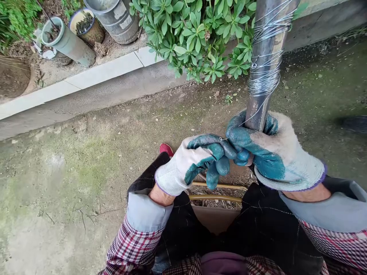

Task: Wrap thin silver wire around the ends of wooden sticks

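A grey metal pipe [265,57] rises from my lap area toward the top right, wound with thin silver wire [265,78]. My right hand [272,152], in a white and teal glove, is wrapped round the pipe just below the wire coil. My left hand [197,162], gloved the same way, sits beside it on the left with its fingertips pinched on the loose end of the wire. The two hands touch at the fingertips.
A leafy green plant [197,36] grows behind the pipe along a concrete kerb [94,76]. Grey pots [69,42] and a metal bucket [114,17] stand at the top left. Bare mossy ground [71,172] spreads to the left. A bamboo-framed seat [218,193] shows between my knees.
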Demonstrator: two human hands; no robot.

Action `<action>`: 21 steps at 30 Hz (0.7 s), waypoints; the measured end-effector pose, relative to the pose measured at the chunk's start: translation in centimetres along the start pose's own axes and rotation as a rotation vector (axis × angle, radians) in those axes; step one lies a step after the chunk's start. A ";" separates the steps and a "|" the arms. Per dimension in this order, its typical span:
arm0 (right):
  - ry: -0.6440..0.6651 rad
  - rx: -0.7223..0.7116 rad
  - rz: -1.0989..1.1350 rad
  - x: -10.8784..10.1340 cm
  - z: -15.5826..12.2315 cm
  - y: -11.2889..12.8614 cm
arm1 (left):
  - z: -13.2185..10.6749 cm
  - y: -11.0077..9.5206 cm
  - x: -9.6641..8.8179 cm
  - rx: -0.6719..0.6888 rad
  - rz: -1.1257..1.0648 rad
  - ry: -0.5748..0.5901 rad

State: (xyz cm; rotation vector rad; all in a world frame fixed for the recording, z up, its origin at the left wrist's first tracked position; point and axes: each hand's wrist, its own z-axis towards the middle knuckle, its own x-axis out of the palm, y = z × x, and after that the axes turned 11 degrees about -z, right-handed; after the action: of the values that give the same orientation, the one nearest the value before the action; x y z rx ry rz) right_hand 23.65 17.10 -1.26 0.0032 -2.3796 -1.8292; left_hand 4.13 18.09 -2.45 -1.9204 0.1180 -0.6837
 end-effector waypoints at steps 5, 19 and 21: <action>-0.124 -0.052 -0.018 1.0 0.0 0.8 | 0.0 -0.1 0.9 0.035 0.002 -0.145; -0.257 -0.120 -0.077 2.4 -0.3 0.7 | -0.4 0.3 1.9 0.509 0.765 -0.445; -0.249 -0.120 -0.085 2.5 -0.3 0.7 | -0.3 0.5 1.8 0.581 0.872 -0.470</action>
State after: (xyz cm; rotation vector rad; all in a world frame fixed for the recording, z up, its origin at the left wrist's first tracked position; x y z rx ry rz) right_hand 21.23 16.78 -0.27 -0.1461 -2.4574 -2.1228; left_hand 5.53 16.92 -2.08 -1.2341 0.3822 0.3027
